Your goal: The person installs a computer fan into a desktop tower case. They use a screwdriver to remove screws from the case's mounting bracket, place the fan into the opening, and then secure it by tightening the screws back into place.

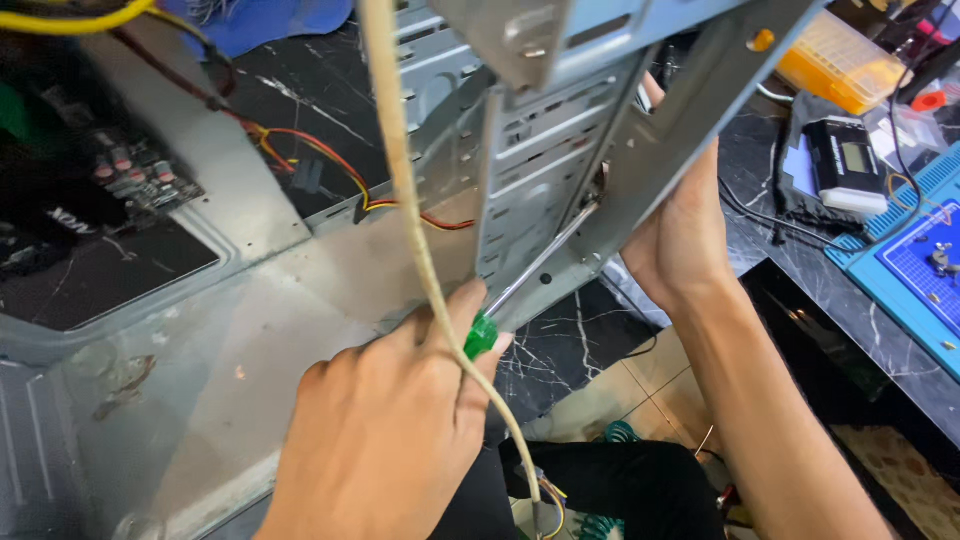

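Head view, looking down onto an open computer case (250, 330) lying across a dark marbled counter (800, 270).

Left hand (390, 430): fist clenched around the green handle of a screwdriver (520, 285). Only a bit of the handle shows past the thumb. The bare steel shaft runs up and to the right from the fist, its tip lost against the grey metal drive cage (540, 150) that stands up inside the case.

Right hand (680, 230): wrapped around the right-hand bar of the case frame from behind, palm pressed to the metal, fingers hidden on the far side.

A pale braided cord (410, 200) hangs down through the middle of the view, crossing over the left hand.

Inside the case, at its left end: a motherboard (110, 200). A bundle of red, yellow and black wires (330, 170) trails from there toward the cage.

Toward the counter's right edge: a blue work mat (900, 280) holding small screws. Far right corner: an orange plastic box (840, 60), with a small black device with a screen (845, 160) just in front of it.
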